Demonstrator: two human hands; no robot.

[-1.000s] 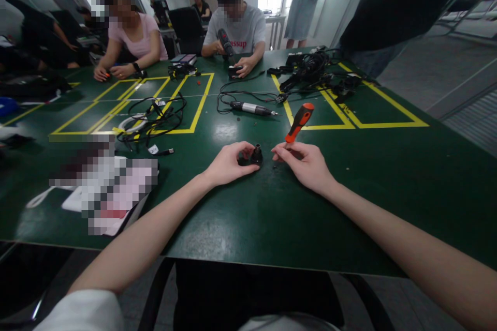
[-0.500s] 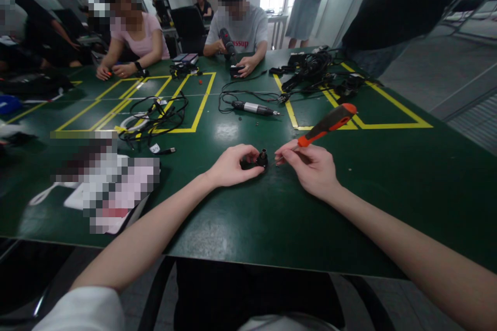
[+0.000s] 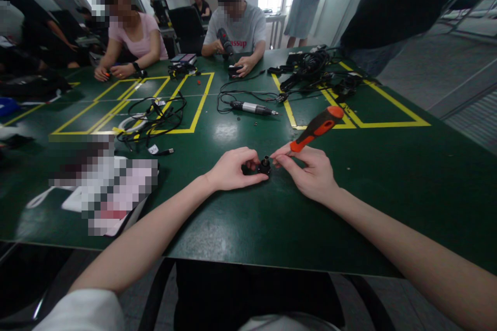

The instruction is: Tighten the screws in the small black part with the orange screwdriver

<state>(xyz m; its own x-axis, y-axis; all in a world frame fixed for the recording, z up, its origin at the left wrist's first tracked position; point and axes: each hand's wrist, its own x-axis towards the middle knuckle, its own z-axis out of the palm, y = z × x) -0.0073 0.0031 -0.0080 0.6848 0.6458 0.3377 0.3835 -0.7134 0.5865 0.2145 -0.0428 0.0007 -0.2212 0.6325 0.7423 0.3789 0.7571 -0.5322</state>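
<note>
My left hand [image 3: 238, 169] curls its thumb and fingers round a small black cylindrical part [image 3: 264, 166] with a metal tip, low over the green table [image 3: 217, 217]. Just right of it, my right hand [image 3: 308, 169] pinches the shaft of a screwdriver [image 3: 317, 127] with an orange and black handle. The handle leans up to the right above the hand. The screwdriver's tip is hidden by my right fingers, which are close to the top of the black part.
A silver and black electric screwdriver [image 3: 252, 108] lies beyond my hands. Coiled cables [image 3: 155, 116] and phones [image 3: 130, 186] are at left, a black cable pile [image 3: 310, 67] at back right. Across the table a person [image 3: 236, 26] holds a tool.
The screwdriver and my right fingertips have moved left, closer to the black part, and the handle has dipped left. The black part has shifted slightly down and tilted.
</note>
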